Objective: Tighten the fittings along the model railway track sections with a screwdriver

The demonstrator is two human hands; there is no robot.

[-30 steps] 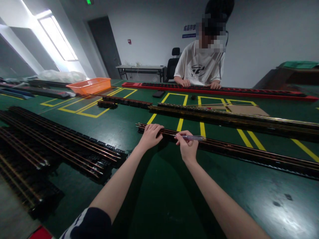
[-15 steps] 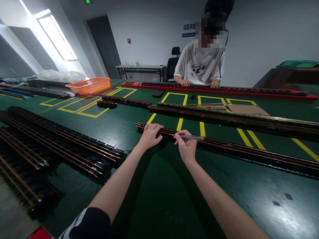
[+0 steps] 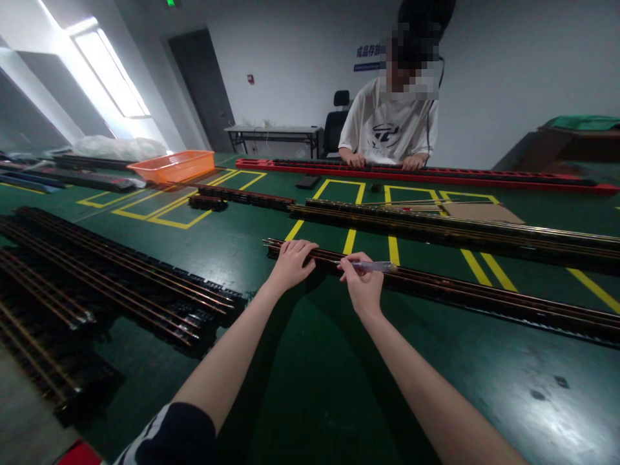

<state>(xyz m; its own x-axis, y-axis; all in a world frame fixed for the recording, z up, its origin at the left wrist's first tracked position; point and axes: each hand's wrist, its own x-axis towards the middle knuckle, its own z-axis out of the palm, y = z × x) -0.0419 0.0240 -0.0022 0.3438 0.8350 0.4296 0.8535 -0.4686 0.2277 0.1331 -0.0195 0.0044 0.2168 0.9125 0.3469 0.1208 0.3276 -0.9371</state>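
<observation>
One rail (image 3: pixel 465 292) runs left-right, left hand (image 3: pixel 291 263) clasping; right hand (image 3: pixel 364 289) pinching tool (image 3: pixel 374 266), tip leftward.

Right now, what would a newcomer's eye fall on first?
Probably the orange basket, across the table to the left, and the long red tray before a person opposite. Mid-table, the left hand rests on a dark rail and the right hand holds a pen-like tool.

The left hand (image 3: pixel 292 266) lay on a long dark rail (image 3: pixel 460 292). The right hand (image 3: pixel 363 289) held a thin tool (image 3: pixel 375 266) over it.
</observation>
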